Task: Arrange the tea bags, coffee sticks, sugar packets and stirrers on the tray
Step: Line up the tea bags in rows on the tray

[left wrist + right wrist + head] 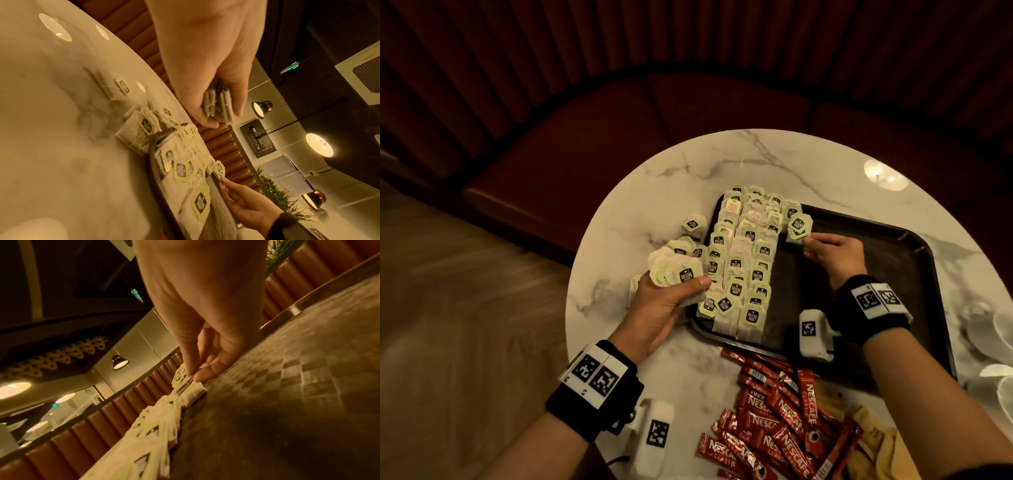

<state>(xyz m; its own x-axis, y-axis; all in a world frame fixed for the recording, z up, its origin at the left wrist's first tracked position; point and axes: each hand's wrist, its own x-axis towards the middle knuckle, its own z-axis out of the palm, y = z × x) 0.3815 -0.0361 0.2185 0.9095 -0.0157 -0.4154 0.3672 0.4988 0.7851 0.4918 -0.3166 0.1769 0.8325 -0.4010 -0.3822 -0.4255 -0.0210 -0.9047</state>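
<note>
Red foil coffee sticks (774, 421) heaped at 6 o'clock on marble tbl (774, 161). L hand (654, 308) grips paper tea-bag stack (674, 270); R hand (832, 251) pinches green-tagged bags (798, 226) at 12 o'clock on black textured tray (893, 260).

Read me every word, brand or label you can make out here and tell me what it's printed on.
"NESCAFE CLASSIC": on the red coffee sticks piled on the marble table.
Tea bag tags on the tray: a dark logo with two lines of print, too distorted to read with certainty.
Tag on the tea bags in the left hand: same logo, unreadable.
Wrist band markers: coded squares, no words.
</note>
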